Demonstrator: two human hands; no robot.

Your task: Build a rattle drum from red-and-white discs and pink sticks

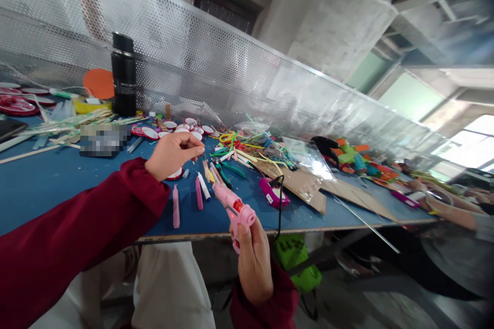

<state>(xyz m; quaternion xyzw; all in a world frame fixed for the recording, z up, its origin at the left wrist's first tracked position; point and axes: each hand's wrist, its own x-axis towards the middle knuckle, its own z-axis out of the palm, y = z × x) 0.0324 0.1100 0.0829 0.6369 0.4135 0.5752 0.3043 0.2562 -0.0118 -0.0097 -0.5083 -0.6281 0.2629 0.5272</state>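
My right hand (pixel 255 262) is wrapped round the handle of a pink hot glue gun (pixel 228 199), its nozzle pointing away over the table edge. Thumb and fingertips of my left hand (pixel 173 153) are pinched together above the blue table (pixel 150 216); anything between them is too small to make out. Below it lie a pink marker (pixel 176 208), another pink marker (pixel 199 194) and a white marker (pixel 204 186). Beyond the nozzle are green-handled pliers (pixel 233 170). Round red-rimmed white discs (pixel 150 133) are scattered past my left hand.
A black bottle (pixel 124 77) stands by the perforated metal screen (pixel 231 56). Pipe cleaners (pixel 266 141) are heaped mid-table, near cardboard (pixel 314 198) and a purple device (pixel 273 193) with a black cable. A thin rod (pixel 366 226) overhangs the edge. Another person's arm (pixel 447 211) rests at right.
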